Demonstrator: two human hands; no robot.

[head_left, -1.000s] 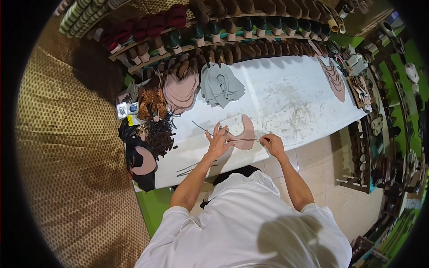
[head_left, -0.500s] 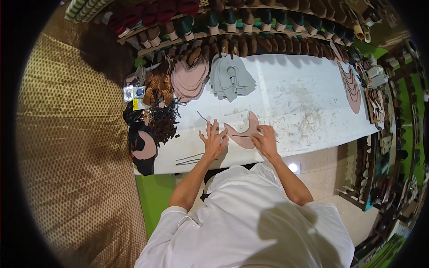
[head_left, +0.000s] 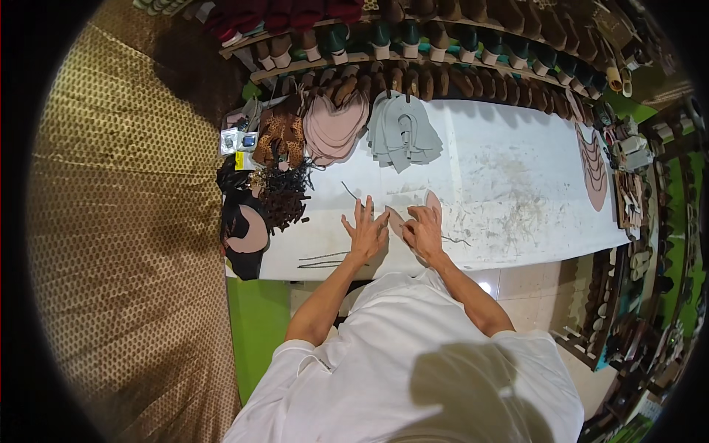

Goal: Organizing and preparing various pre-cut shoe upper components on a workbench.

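Left hand (head_left: 365,230): flat on the white bench (head_left: 517,177), fingers spread wide, holding nothing.
Right hand (head_left: 423,230): fingers bent, pressing down on the pink leather piece (head_left: 419,210).
Pink leather piece: near the front edge of the bench, mostly under the right hand.
Far side: grey cut pieces (head_left: 402,133) and pink cut pieces (head_left: 334,127) in piles.
Risk: the leather may slide or wrinkle if one hand pushes harder.

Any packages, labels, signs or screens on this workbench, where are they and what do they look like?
Small packets: far left end of the white table, beside the brown patterned pieces; squarish, clear or white with blue.
Yellow tag: just below the packets; small, square.
No signs or screens show.
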